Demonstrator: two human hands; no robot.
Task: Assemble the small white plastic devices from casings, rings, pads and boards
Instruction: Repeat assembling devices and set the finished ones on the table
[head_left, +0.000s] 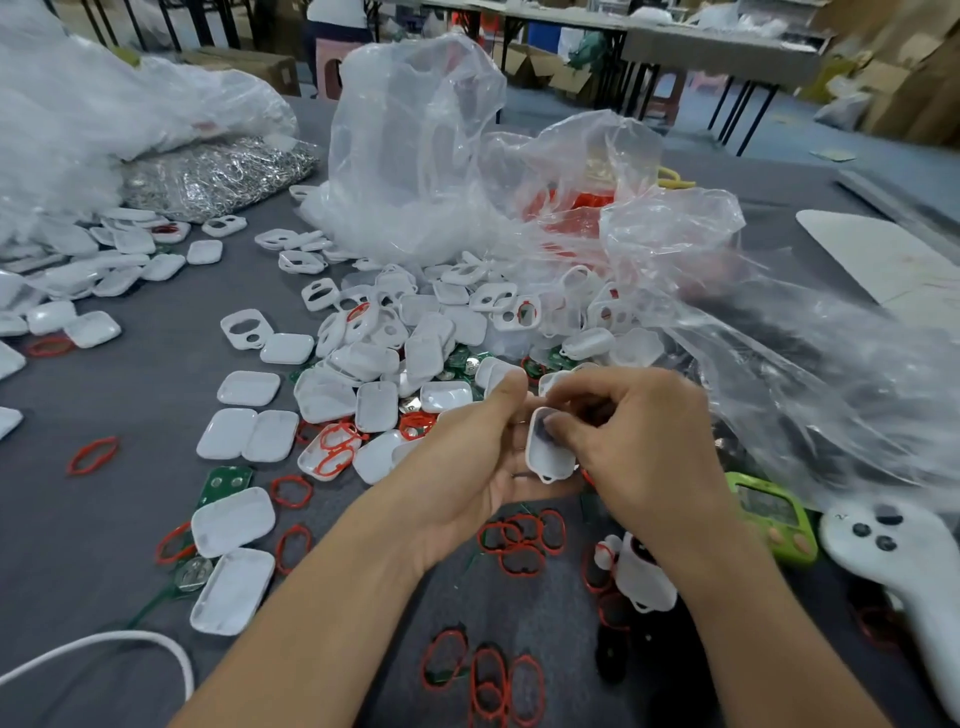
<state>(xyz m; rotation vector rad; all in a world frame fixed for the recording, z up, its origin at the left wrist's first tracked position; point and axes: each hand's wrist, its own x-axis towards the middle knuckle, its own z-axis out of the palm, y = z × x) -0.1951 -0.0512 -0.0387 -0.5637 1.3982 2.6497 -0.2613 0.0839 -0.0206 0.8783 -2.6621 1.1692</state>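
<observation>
A small white casing (550, 452) is held above the grey table between both hands. My left hand (467, 467) cradles it from the left, thumb up along its edge. My right hand (634, 441) grips it from the right, with fingertips pressed into its open face. What lies inside the casing is hidden by the fingers. A heap of white casings (415, 348) lies just beyond the hands. Red rings (522, 540) are scattered below the hands. Green boards (224, 480) show among the casings.
Crumpled clear plastic bags (467, 156) rise behind the heap and spill to the right. A bag of silver metal parts (218, 176) lies at the back left. A green timer (769, 514) and a white controller (904, 561) sit at the right. A white cable (130, 642) curves at the lower left.
</observation>
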